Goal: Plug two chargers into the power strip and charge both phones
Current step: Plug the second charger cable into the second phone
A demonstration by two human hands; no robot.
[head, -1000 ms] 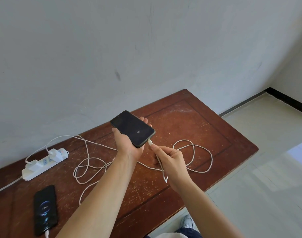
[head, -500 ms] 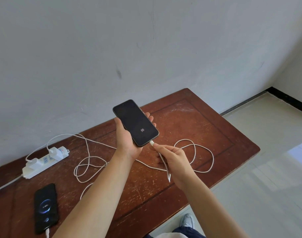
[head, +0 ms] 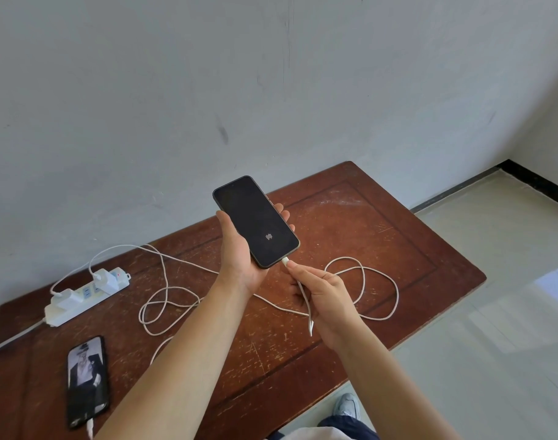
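Observation:
My left hand (head: 239, 258) holds a black phone (head: 255, 222) above the table, its screen dark with a small symbol. My right hand (head: 322, 290) pinches the white cable plug (head: 285, 261), which sits at the phone's bottom edge. That white cable (head: 379, 281) loops over the table. A white power strip (head: 84, 296) lies at the back left with two white chargers (head: 104, 279) (head: 65, 295) plugged in. A second phone (head: 87, 381) lies flat at the front left, its screen showing a picture, with a cable in its near end.
The brown wooden table (head: 382, 236) stands against a grey wall. More white cable coils (head: 163, 309) lie between the strip and my arms. Pale tiled floor (head: 493, 344) lies to the right, and a shoe (head: 347, 406) shows below the table's front edge.
My left hand has raised and turned the black phone more upright, and my right hand followed with the plug. The second phone's screen changed from a charging display to a picture.

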